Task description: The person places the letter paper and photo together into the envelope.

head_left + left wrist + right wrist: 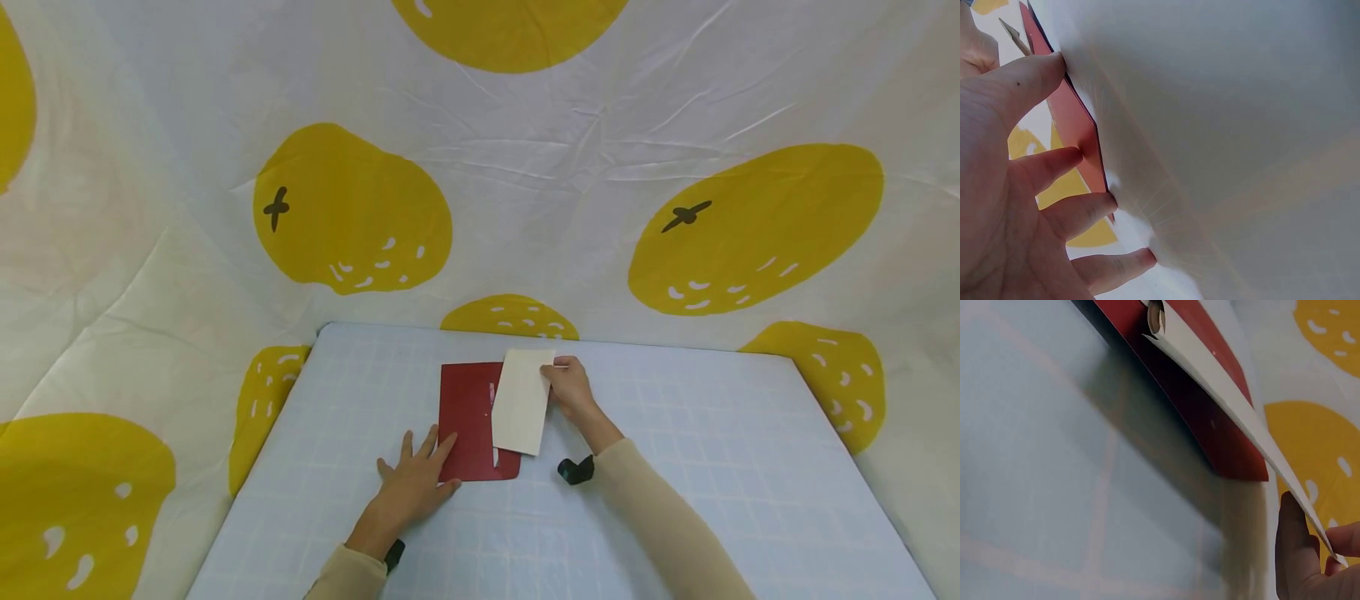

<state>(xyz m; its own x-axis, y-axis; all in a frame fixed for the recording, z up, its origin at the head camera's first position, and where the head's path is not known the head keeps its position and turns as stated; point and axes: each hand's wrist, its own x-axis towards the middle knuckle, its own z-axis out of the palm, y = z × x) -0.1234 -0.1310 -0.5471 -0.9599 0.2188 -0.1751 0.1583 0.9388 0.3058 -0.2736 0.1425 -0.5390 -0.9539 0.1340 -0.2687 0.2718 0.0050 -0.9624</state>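
A flat red folder (467, 417) lies on the table. Spread and straight, the fingers of my left hand (411, 487) rest at its lower left edge, one fingertip on the red surface, others on the cloth. My right hand (572, 387) pinches the right edge of a cream paper piece (522, 400) between thumb and fingers. In the right wrist view this cream paper (1222, 394) slants up off the red folder (1235, 453), its far end curled or folded. A narrow whitish strip (495, 457) shows on the folder beside the paper; I cannot tell what it is.
A pale blue checked cloth (675, 500) covers the table. Behind and to the left hangs a white curtain (525, 250) printed with yellow fruit. A small black device (576, 471) sits by the right wrist, and another dark one (394, 555) by the left.
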